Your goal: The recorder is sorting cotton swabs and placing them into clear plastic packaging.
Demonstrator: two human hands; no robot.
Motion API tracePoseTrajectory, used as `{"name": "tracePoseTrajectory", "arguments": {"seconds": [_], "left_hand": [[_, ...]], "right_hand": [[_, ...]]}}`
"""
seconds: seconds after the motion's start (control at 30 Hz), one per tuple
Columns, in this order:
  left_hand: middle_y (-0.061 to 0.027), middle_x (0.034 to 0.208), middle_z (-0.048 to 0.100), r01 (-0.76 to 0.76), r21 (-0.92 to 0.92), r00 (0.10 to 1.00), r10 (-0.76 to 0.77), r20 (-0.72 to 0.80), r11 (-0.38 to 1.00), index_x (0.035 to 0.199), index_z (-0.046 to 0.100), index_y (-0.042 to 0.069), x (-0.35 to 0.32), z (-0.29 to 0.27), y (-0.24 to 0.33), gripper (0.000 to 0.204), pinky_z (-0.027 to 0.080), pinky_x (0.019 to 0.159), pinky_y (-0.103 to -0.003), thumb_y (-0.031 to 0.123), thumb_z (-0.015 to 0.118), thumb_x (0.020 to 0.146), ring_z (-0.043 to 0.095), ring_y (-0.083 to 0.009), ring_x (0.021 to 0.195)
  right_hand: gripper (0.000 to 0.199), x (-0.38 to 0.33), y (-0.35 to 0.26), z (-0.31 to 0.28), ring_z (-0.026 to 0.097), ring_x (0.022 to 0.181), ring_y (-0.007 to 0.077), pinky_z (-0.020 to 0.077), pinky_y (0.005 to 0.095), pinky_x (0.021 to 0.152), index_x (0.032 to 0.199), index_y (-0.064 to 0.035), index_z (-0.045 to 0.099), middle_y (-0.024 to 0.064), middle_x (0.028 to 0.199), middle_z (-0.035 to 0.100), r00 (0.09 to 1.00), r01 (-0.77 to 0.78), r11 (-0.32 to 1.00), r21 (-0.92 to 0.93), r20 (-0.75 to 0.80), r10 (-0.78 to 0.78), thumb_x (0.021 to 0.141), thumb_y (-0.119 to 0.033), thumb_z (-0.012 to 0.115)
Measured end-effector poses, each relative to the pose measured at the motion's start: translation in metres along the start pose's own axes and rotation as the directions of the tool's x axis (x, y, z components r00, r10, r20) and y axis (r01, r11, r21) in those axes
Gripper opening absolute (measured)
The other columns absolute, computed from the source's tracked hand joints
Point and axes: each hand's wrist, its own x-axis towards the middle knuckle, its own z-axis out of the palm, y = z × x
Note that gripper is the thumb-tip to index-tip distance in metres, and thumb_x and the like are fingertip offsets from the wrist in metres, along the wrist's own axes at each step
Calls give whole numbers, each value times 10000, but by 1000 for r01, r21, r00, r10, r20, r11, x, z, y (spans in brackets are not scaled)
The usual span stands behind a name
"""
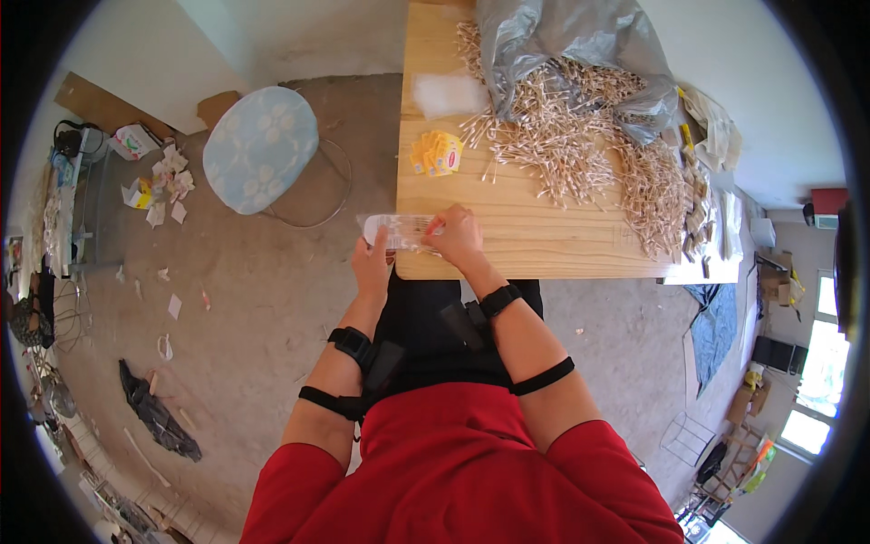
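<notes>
- Evidently the step in hand was filling a small pack: both hands worked on a clear plastic packet [396, 230] held at the near-left corner of the wooden table [544, 238], at about eleven o'clock from the person's body.
- Left hand [371, 266] was closed around the packet's near edge, gripping it from below and steadying it where it jutted past the table edge toward nine o'clock.
- Right hand [458, 238] lay curled over the packet's right end, fingertips pinched at its mouth; whether they held swabs themselves I could not tell.
- Inside the packet, pale sticks seemed to lie lengthwise, though the plastic blurred them.
- At twelve to one o'clock from the hands sprawled a big loose heap of cotton swabs [580, 136], spilling out of a grey plastic bag [562, 50] that lay open at the far end of the table.
- Small yellow labels [437, 151] sat at twelve o'clock, between hands and bag, with a white tuft of cotton [450, 93] just beyond them.
- To my eye, the next move would call for seating the contents square and closing the mouth without crushing the thin plastic.
- Off the table at ten o'clock stood a stool with a pale blue cushion [260, 148].
</notes>
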Motion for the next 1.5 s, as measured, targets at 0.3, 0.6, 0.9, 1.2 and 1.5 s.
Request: {"name": "tracePoseTrajectory", "arguments": {"seconds": [0.3, 0.6, 0.9, 1.2, 1.5], "left_hand": [[-86, 1018, 675, -142, 138, 990, 144, -5, 980, 1141, 582, -21, 1, 4, -10, 367, 497, 756, -259, 136, 732, 846, 643, -134, 881], [-63, 1013, 646, -17, 56, 999, 19, -47, 998, 1239, 507, 18, 8, -16, 2, 475, 486, 666, -248, 345, 650, 924, 622, -116, 822], [-50, 1001, 671, -228, 344, 966, 169, 194, 911, 1145, 589, 13, 14, -8, 13, 404, 515, 728, -274, 316, 700, 902, 628, -110, 857], [-70, 1103, 632, -187, 176, 958, 139, 251, 967, 1265, 478, 1, 1, -15, 15, 487, 503, 813, -267, 170, 725, 880, 608, -122, 957], [-76, 1078, 629, -107, 94, 981, 90, 169, 990, 1219, 490, -14, -2, -9, 11, 459, 497, 834, -274, 151, 735, 868, 607, -127, 950]], "right_hand": [[169, -6, -3, 1, 591, 953, 309, 481, 428, 818, 679, -149, 705, 95, 905, 622, 998, 33, 999, -13, -53, -34, 592, -216, 833], [436, -65, 6, 7, 466, 1262, 358, 382, 436, 1043, 1280, -14, 506, 207, 1346, 482, 862, 267, 912, 311, -500, -82, 852, -6, 589], [501, -39, -12, 36, 254, 1433, 413, 255, 438, 1155, 1421, 21, 355, 269, 1545, 238, 887, 354, 849, 392, -427, -173, 923, 62, 400], [315, -52, 4, 17, 523, 1180, 370, 442, 411, 974, 1168, -32, 595, 188, 1328, 504, 858, 417, 896, 154, -392, -332, 861, 31, 575], [126, -27, 6, -3, 560, 872, 279, 462, 400, 774, 885, -71, 626, 65, 940, 574, 855, 461, 887, 14, -275, -440, 781, -90, 695]]}}
